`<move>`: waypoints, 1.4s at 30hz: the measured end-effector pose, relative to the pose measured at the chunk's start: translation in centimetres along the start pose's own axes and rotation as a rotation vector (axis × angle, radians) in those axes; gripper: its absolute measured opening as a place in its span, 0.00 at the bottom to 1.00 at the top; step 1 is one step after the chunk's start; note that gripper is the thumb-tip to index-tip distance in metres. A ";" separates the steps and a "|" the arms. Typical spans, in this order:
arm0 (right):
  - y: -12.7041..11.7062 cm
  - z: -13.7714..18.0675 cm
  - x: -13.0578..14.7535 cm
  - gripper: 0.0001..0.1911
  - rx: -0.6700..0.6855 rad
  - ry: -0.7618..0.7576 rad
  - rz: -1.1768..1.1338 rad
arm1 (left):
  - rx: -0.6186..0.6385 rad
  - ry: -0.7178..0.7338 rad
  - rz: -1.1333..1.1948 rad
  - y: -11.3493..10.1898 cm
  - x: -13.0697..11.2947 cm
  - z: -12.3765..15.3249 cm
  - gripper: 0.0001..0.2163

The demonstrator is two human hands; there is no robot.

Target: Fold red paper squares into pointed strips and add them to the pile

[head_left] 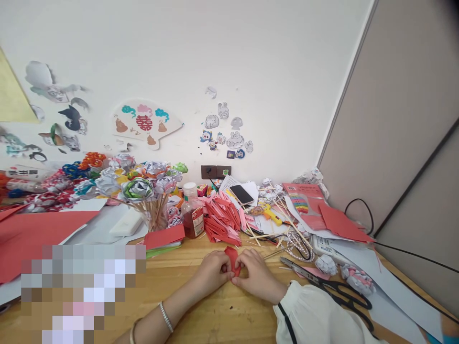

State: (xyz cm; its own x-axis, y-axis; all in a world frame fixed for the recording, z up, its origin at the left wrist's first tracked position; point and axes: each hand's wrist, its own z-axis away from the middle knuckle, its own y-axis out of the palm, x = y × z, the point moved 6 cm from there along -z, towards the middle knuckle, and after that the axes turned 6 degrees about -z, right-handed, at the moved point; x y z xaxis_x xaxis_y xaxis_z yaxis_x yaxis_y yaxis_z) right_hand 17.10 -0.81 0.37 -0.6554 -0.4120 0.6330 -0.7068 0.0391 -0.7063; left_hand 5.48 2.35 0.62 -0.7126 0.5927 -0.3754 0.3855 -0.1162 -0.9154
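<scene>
Between my two hands is a small piece of red paper [232, 258], held just above the wooden table [201, 310]. My left hand [214, 271] pinches its lower left side between thumb and fingers. My right hand [256, 271] pinches the lower right side, and the two thumbs nearly meet at the bottom. Part of the paper is hidden by my fingers. Just beyond my hands lies a heap of folded red and pink paper strips [222, 217]. Black-handled scissors [332, 286] rest beside my right forearm.
A bunch of paper flowers [138, 188] on sticks stands left of a glass jar [192, 220]. Red card sheets [165, 235] lie nearer. A phone [241, 195], a yellow glue gun [271, 213], a bead string [297, 246] and crumpled paper [325, 264] clutter the right.
</scene>
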 end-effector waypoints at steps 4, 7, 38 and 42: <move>0.0 0.0 -0.1 0.12 -0.012 0.009 -0.007 | 0.021 -0.030 -0.012 0.1 0.1 0.0 0.03; -0.1 -0.1 -0.6 0.10 -0.027 0.026 -0.030 | 0.005 -0.057 -0.019 -0.2 0.0 0.2 0.03; -2.9 -1.1 -1.5 0.08 0.044 -0.111 -0.187 | -0.103 0.320 -0.123 -2.5 0.3 1.0 0.11; -3.8 -0.8 -0.4 0.04 -0.075 -0.148 -0.115 | -0.147 0.283 -0.139 -2.5 0.6 1.0 0.11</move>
State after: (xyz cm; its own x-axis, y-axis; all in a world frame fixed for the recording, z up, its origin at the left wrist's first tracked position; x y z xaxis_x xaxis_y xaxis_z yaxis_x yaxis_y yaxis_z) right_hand 19.84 -0.08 2.99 -0.5266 -0.5466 0.6511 -0.7963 0.0490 -0.6029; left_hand 3.50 2.24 2.55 -0.5816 0.7945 -0.1746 0.3914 0.0851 -0.9163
